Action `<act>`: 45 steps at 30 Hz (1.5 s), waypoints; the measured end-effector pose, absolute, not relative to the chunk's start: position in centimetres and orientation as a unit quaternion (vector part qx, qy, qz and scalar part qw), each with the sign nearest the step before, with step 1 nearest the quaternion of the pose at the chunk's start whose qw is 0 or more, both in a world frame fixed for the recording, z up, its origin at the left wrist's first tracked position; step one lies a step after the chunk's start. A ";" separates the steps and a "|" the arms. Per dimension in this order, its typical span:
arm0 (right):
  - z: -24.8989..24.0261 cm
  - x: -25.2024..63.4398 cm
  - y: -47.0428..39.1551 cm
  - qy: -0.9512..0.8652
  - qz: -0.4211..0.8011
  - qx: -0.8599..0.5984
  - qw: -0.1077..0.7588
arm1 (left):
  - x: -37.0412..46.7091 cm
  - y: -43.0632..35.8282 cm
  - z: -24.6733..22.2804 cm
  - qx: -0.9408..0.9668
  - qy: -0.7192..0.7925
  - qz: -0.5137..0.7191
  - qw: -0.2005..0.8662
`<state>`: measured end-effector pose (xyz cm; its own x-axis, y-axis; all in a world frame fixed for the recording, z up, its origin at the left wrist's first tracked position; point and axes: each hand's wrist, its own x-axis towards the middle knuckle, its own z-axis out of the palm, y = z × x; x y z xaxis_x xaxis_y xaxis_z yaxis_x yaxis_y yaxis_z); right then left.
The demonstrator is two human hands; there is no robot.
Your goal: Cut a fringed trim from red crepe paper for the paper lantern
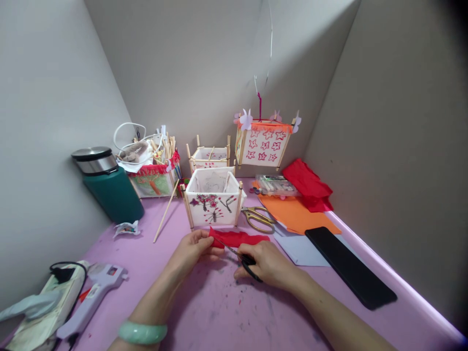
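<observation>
A strip of red paper (239,238) lies across the middle of the purple table, in front of a white box lantern (214,207) with painted branches. My left hand (199,246) pinches the strip's left end between thumb and fingers. Black-handled scissors (249,267) are gripped in my right hand (261,263), their blades pointing up and left at the strip's lower edge near my left fingers. A pale green bangle (142,332) circles my left wrist.
Gold-handled scissors (260,219), orange paper (298,214) and a black slab (349,265) lie right. A decorated lantern (263,144) hangs behind. A green bottle (113,192), wooden stick (166,210), glue gun (95,297) and power strip (54,307) are left.
</observation>
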<state>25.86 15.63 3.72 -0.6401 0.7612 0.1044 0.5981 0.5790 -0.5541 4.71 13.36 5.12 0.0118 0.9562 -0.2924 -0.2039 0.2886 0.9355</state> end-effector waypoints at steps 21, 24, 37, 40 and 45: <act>3.9 25.9 15.5 -0.861 0.254 -0.398 0.187 | 4.7 13.3 5.7 0.364 0.538 0.466 0.601; 3.9 26.1 15.5 -0.858 0.269 -0.394 0.193 | 4.6 13.3 5.8 0.359 0.538 0.478 0.594; 3.9 26.2 15.7 -0.866 0.264 -0.385 0.177 | 4.1 13.5 5.6 0.351 0.538 0.497 0.584; 4.0 26.2 15.6 -0.865 0.262 -0.390 0.175 | 4.1 13.6 5.4 0.361 0.536 0.485 0.590; 4.1 26.1 15.4 -0.864 0.263 -0.393 0.173 | 4.1 13.7 4.9 0.377 0.529 0.474 0.595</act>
